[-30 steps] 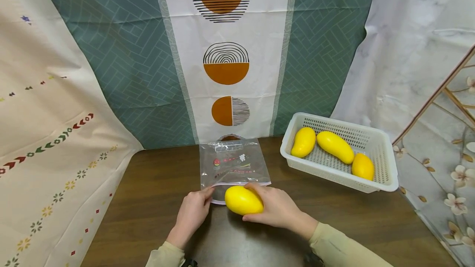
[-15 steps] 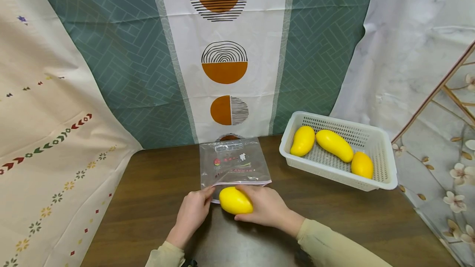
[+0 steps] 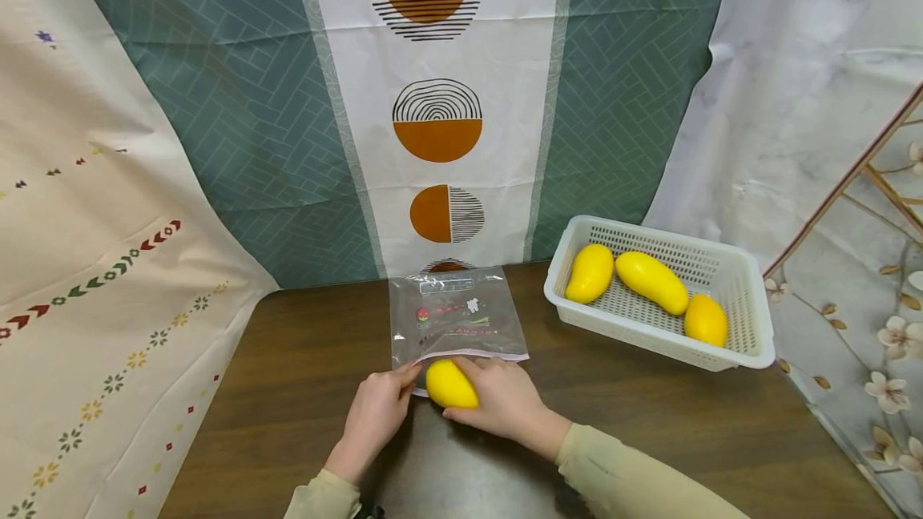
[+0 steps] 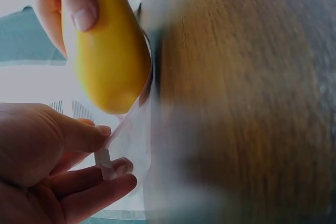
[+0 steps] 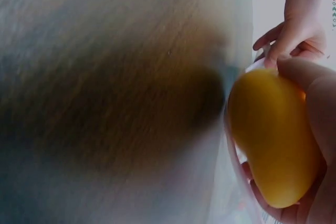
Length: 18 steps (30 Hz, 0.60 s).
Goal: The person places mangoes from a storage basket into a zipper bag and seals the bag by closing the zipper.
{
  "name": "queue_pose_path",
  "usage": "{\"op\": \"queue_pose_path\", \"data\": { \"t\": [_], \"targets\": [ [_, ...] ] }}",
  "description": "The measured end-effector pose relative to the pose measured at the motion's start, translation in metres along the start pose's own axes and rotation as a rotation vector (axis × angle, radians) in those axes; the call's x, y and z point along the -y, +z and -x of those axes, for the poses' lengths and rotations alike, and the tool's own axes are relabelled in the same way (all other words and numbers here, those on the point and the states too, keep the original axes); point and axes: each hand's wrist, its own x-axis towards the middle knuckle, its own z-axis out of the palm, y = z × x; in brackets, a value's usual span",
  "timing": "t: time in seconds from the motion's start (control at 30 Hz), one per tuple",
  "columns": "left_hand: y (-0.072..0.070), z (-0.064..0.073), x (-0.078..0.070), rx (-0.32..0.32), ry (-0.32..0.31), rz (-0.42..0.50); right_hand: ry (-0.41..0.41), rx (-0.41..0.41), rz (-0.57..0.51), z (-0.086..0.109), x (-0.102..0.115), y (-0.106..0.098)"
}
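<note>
A clear zip-lock bag (image 3: 450,327) with red print lies flat on the table, its mouth toward me. My left hand (image 3: 376,415) pinches the left corner of that mouth; the left wrist view has the bag's edge between thumb and fingers. In my right hand (image 3: 505,403) is a yellow mango (image 3: 449,384), gripped from its right side with thumb and fingers. The mango's end lies at the bag's mouth, between the two hands. In the right wrist view the bag's rim passes along the side of the mango (image 5: 275,135).
A white perforated basket (image 3: 750,303) stands at the back right, holding three yellow mangoes (image 3: 651,282). The brown wooden table (image 3: 303,359) ends at a patterned cloth (image 3: 288,183) hung behind it. More cloths hang at the left and right.
My right hand has moved left and slightly forward with the mango, which has turned and now sits closer in at the bag's mouth. The left hand keeps its place on the bag.
</note>
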Motion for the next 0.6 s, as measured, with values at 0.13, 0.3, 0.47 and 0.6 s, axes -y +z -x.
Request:
{"op": "queue_pose_path", "data": {
  "t": [0.13,0.3,0.47,0.6],
  "targets": [
    [0.001,0.0,0.0,0.001,-0.003,0.0,0.073,-0.027,0.044,-0.001,0.006,0.004],
    [0.001,-0.001,-0.002,0.007,-0.005,0.01,0.141,0.022,0.098,-0.003,0.015,0.009],
    [0.002,-0.002,-0.002,0.011,-0.005,0.014,0.203,0.089,0.121,-0.005,0.021,0.013],
    [0.002,-0.001,-0.002,0.013,-0.005,0.01,0.231,0.065,0.117,-0.008,0.023,0.017]
  ]
}}
